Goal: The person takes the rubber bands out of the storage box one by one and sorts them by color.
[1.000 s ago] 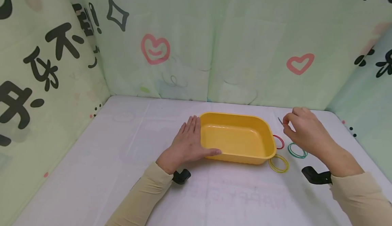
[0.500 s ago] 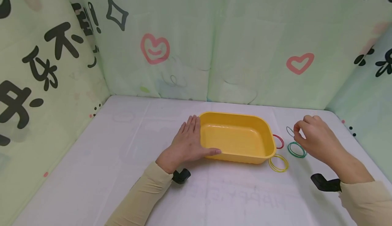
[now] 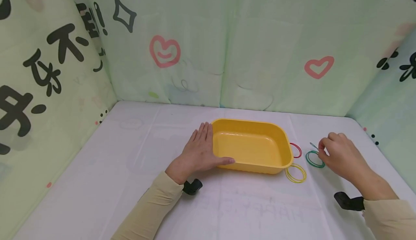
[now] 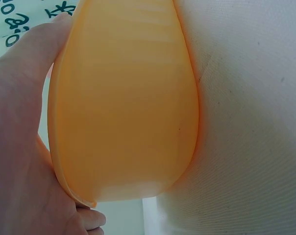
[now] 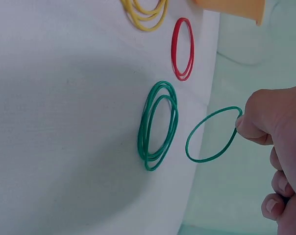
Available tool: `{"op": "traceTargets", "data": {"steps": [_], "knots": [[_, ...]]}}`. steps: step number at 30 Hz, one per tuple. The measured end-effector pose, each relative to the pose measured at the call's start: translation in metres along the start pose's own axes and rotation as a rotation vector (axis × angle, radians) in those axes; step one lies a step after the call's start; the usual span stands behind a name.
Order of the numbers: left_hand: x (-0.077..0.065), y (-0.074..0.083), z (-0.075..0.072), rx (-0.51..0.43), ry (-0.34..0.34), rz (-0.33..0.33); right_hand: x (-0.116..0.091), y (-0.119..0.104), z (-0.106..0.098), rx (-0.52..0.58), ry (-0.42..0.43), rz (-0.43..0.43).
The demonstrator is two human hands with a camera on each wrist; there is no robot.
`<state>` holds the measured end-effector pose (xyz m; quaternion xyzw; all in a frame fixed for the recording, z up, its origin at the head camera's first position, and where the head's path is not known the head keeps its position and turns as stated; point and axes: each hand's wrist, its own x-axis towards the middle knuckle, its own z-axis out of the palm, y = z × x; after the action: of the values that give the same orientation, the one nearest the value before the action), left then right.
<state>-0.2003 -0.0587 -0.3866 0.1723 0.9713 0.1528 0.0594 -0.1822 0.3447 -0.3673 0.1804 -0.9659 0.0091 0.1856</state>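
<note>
My left hand (image 3: 198, 155) lies with straight fingers along the left end of a yellow plastic basin (image 3: 253, 168), thumb over its near rim. The left wrist view shows that hand beside the basin's outer wall (image 4: 123, 107). My right hand (image 3: 344, 157) pinches one thin green rubber band (image 5: 197, 161) between thumb and forefinger, raised off the table. Just left of that hand lies a pile of green rubber bands (image 5: 142, 137). Red rubber bands (image 5: 174, 49) lie against the basin's right end, partly hidden in the head view. Yellow rubber bands (image 3: 296, 181) lie at its near right corner.
A white cloth covers the table (image 3: 260, 211). Pale green printed curtains (image 3: 266, 45) enclose the back and both sides. Black camera mounts (image 3: 349, 201) sit on both wrists.
My right hand has moved right, nearer to me and lower, carrying the pinched green rubber band from near the basin's far right corner to beside the green pile. My left hand has stayed still.
</note>
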Motion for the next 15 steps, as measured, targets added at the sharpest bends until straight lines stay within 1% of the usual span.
{"op": "traceTargets", "data": {"steps": [2, 3, 8, 9, 12, 15], "knots": [[0.000, 0.000, 0.000, -0.002, 0.001, -0.002, -0.001, 0.000, 0.002, -0.012, -0.018, 0.010], [0.000, 0.000, 0.000, -0.003, 0.002, -0.002, -0.002, 0.000, 0.003, -0.014, -0.041, 0.021], [-0.001, -0.001, -0.001, -0.003, 0.002, -0.008, -0.005, -0.002, 0.007, 0.000, -0.203, 0.066], [-0.001, -0.001, 0.000, -0.002, 0.002, -0.008, -0.006, -0.002, 0.008, 0.006, -0.224, 0.073], [-0.001, -0.001, 0.000, 0.000, 0.002, -0.010, -0.008, -0.003, 0.011, 0.016, -0.246, 0.077], [0.000, -0.001, 0.001, 0.002, 0.003, -0.014, -0.009, -0.005, 0.013, 0.025, -0.227, 0.075]]}}
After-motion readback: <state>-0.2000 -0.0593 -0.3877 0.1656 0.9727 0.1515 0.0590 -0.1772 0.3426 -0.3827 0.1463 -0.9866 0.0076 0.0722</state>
